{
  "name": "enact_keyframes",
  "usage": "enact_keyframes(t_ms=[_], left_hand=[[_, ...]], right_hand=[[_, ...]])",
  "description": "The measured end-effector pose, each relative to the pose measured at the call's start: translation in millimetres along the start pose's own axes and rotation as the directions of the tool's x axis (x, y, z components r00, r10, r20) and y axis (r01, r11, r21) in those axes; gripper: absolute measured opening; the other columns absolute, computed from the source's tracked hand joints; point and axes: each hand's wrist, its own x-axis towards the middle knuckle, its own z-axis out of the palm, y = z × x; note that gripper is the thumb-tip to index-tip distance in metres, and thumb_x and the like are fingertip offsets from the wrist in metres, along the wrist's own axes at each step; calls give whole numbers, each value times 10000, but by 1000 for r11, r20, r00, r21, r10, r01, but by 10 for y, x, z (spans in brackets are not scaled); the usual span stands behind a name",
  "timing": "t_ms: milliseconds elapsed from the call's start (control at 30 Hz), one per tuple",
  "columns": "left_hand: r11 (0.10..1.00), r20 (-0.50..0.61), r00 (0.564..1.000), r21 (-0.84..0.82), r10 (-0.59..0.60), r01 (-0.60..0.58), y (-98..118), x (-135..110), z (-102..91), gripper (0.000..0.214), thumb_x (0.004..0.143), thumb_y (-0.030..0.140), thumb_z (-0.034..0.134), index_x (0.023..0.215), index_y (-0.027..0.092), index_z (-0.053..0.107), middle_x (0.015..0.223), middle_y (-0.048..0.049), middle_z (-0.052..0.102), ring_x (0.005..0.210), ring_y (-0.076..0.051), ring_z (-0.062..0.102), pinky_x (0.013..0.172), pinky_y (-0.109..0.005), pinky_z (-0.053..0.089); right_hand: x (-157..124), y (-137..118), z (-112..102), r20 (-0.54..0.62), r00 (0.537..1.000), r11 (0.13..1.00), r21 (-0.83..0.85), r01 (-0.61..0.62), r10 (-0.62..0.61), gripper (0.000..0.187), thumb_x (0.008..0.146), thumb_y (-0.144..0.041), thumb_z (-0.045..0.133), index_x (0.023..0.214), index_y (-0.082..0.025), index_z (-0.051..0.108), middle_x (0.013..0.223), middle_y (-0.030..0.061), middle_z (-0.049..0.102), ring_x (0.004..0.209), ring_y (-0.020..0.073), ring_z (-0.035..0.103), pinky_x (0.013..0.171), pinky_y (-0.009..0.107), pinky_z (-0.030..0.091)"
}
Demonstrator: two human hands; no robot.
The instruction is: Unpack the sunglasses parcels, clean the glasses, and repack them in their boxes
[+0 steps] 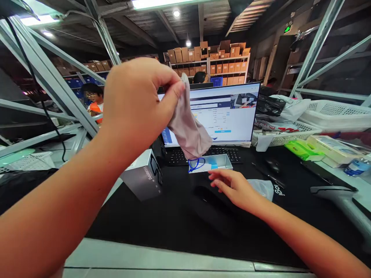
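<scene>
Above a tray (223,160) with blue cord (195,164), left hand (136,104) pinches a pouch (191,131), right hand (235,188) in open grip.

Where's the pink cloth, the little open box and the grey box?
pink cloth (189,127), head view, its hanging middle
little open box (224,160), head view, inside floor
grey box (142,179), head view, printed side
</scene>
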Motion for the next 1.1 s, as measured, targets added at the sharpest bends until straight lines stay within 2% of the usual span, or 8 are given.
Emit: enact_keyframes(t_ms=[200, 433, 600, 767, 867, 967, 1033, 1100], left_hand=[[991, 106, 994, -121, -41, 53, -73, -56, 183, 209, 910, 296, 561, 795, 198, 705, 738, -2, 653, 702, -162, 557, 683, -313, 399], [994, 107, 992, -74, -73, 81, -30, -103, 93, 207, 934, 308, 538, 815, 211, 677, 680, 7, 600, 643, -156, 498, 659, -323, 348], [988, 189, 976, -86, -113, 131, -81, -114, 186, 211, 930, 305, 532, 807, 200, 668, 657, 5, 585, 616, -155, 493, 639, -312, 342], [983, 145, 980, -101, -140, 155, -194, -119, 180, 184, 913, 292, 559, 776, 204, 644, 648, 12, 560, 629, -160, 491, 656, -326, 347], [977, 169, 977, -145, -129, 154, -188, -128, 180, 195, 913, 298, 566, 777, 199, 662, 651, 19, 580, 626, -142, 477, 653, -312, 355], [962, 229, 971, -242, -70, 126, -121, -155, 241, 217, 915, 323, 563, 799, 193, 691, 665, 23, 607, 630, -128, 487, 657, -293, 374], [944, 239, 971, -313, -28, 104, -70, -185, 292, 212, 911, 324, 560, 810, 198, 697, 694, 20, 631, 648, -129, 517, 675, -291, 399], [918, 237, 971, -384, -12, 105, -32, -227, 328, 210, 910, 326, 553, 815, 203, 694, 718, 16, 648, 669, -135, 545, 694, -290, 423]], right_hand=[[219, -20, 194, -67, 995, 849, 528, -30, 77, 271, 834, -401, 740, 1040, -231, 693, 1004, 44, 714, 898, 185, 703, 894, 377, 550], [377, -97, 421, 160, 944, 371, 890, -264, 288, 369, 619, -263, 920, 905, -200, 697, 958, 39, 757, 866, 168, 705, 938, 368, 531], [561, -88, 458, -56, 964, 513, 854, -87, 258, 283, 610, -276, 861, 832, -223, 693, 887, 3, 730, 788, 140, 640, 865, 321, 521], [527, 91, 345, -94, 934, 614, 775, -148, 344, 221, 617, -230, 807, 765, -212, 643, 816, -7, 669, 727, 137, 586, 840, 355, 501], [473, 103, 272, -102, 944, 716, 679, -165, 314, 575, 624, -294, 874, 1148, -235, 646, 1197, 84, 668, 1052, 232, 633, 994, 432, 466], [537, -18, 190, -173, 982, 902, 431, 5, 77, 1069, 634, -452, 909, 1524, -323, 332, 1609, 113, 356, 1456, 296, 378, 1192, 495, 288], [654, -131, 139, -109, 990, 942, 317, 115, -84, 1174, 645, -530, 895, 1582, -341, 213, 1655, 101, 288, 1529, 297, 255, 1234, 516, 198], [792, -232, 107, -1, 984, 929, 330, 168, -178, 1126, 662, -576, 872, 1573, -349, 251, 1587, 88, 419, 1498, 294, 326, 1214, 518, 249]])
